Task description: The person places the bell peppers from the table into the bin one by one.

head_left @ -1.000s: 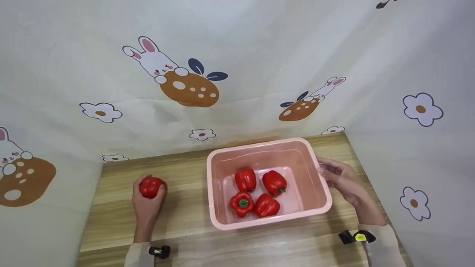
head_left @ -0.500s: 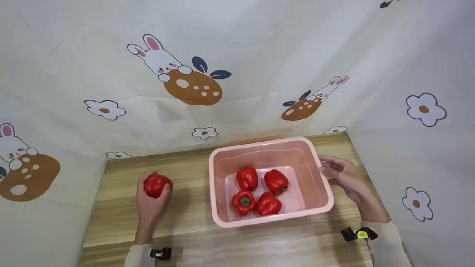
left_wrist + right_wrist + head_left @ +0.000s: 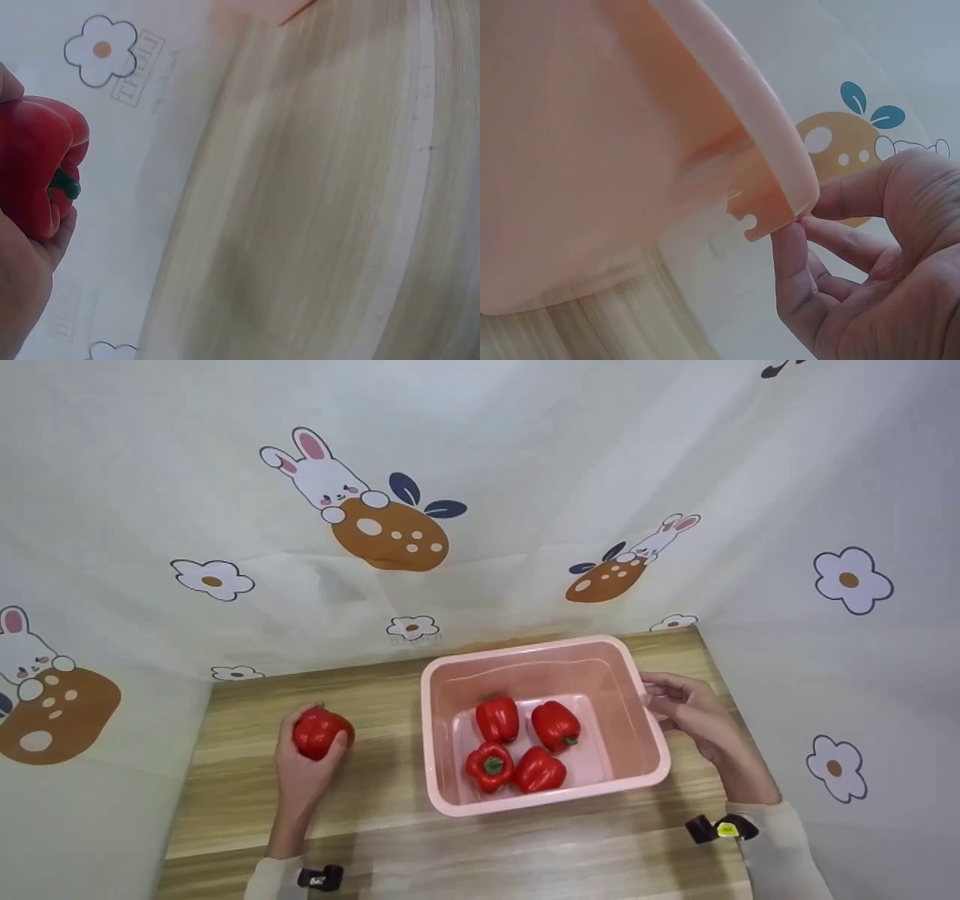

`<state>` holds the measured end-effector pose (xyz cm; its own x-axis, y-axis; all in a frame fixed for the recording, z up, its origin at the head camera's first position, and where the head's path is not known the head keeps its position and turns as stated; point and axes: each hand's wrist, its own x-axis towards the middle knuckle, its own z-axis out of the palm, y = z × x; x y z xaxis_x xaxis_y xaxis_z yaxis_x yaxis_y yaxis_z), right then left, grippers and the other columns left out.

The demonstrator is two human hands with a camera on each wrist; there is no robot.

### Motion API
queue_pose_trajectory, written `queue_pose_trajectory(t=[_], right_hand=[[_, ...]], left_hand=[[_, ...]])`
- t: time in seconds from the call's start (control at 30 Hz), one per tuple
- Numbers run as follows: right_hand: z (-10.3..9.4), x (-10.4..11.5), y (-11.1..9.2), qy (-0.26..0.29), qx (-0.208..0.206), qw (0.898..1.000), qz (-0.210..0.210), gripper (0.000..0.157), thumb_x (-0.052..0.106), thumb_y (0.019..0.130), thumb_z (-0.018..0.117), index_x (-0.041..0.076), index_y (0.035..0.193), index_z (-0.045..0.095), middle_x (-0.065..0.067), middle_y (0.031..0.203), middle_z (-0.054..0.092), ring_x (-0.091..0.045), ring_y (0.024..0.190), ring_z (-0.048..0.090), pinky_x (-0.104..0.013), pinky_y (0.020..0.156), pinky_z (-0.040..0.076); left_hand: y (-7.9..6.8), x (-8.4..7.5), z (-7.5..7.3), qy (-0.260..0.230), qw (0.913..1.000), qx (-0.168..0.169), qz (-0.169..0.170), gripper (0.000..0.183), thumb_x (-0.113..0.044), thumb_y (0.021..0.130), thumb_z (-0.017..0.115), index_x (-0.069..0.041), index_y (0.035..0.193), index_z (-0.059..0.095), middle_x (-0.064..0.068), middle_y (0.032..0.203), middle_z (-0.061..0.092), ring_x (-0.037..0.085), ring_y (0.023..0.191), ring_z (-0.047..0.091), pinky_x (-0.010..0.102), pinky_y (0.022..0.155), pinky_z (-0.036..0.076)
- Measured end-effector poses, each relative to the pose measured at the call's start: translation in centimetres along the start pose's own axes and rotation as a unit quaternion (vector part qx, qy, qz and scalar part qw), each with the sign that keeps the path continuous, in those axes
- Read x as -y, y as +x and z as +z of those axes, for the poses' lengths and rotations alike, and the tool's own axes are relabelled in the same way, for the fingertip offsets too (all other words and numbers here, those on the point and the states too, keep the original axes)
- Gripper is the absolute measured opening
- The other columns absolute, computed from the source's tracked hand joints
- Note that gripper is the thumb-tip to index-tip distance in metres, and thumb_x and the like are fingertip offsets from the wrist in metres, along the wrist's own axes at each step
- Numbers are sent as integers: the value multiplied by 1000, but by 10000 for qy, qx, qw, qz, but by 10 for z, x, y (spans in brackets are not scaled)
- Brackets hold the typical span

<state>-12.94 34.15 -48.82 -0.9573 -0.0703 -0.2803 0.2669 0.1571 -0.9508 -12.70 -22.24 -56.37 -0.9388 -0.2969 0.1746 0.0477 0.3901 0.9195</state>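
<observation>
My left hand (image 3: 304,772) grips a red bell pepper (image 3: 321,733) to the left of the pink plastic basin (image 3: 427,735). In the left wrist view the green stem of that bell pepper (image 3: 30,157) faces the wooden table, and my fingers curl round its side. My right hand (image 3: 694,720) pinches the basin's right rim between thumb and fingers. The right wrist view shows this grip on the rim (image 3: 761,112) from below, with the basin apparently tilted or raised. Several red bell peppers (image 3: 555,727) lie inside the basin, grouped toward its left and middle.
Beneath is a wood-grain table (image 3: 375,851). A pale cloth backdrop (image 3: 510,457) printed with rabbits and flowers encloses the back and both sides. The basin stands close to the back edge. Black straps with small devices (image 3: 724,830) sit on both sleeves.
My left hand has shifted slightly to the right with the bell pepper in its grip. The right hand keeps its hold on the rim, and the peppers in the basin lie as before.
</observation>
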Motion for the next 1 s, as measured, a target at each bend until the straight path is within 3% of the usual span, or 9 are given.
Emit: queue_pose_trajectory(t=[0.43, 0.73, 1.0], right_hand=[[-1, -2, 1, 137, -27, 9999, 20, 55, 7, 103, 64, -10, 153, 46, 2, 110, 75, -9, 94, 74, -32, 76, 67], [2, -7, -3, 130, 33, 9999, -46, 55, 4, 102, 63, -10, 152, 47, -5, 117, 75, -12, 97, 74, -35, 79, 67], [0, -6, -1, 149, 27, 9998, -107, 55, 7, 103, 63, -9, 153, 47, -4, 117, 75, -11, 98, 74, -34, 79, 67]], left_hand=[[-6, -30, 6, -205, 9988, 244, 382, 62, -3, 86, 82, -6, 142, 57, -1, 141, 65, 10, 125, 55, 14, 94, 51], [-3, -48, 10, -215, 9983, 265, 467, 63, -2, 82, 84, -8, 140, 59, -16, 134, 62, 10, 123, 57, 16, 93, 53], [5, -71, 21, -296, 9957, 615, 631, 65, -3, 82, 84, -9, 141, 57, -4, 139, 64, 14, 125, 55, 20, 94, 54]])
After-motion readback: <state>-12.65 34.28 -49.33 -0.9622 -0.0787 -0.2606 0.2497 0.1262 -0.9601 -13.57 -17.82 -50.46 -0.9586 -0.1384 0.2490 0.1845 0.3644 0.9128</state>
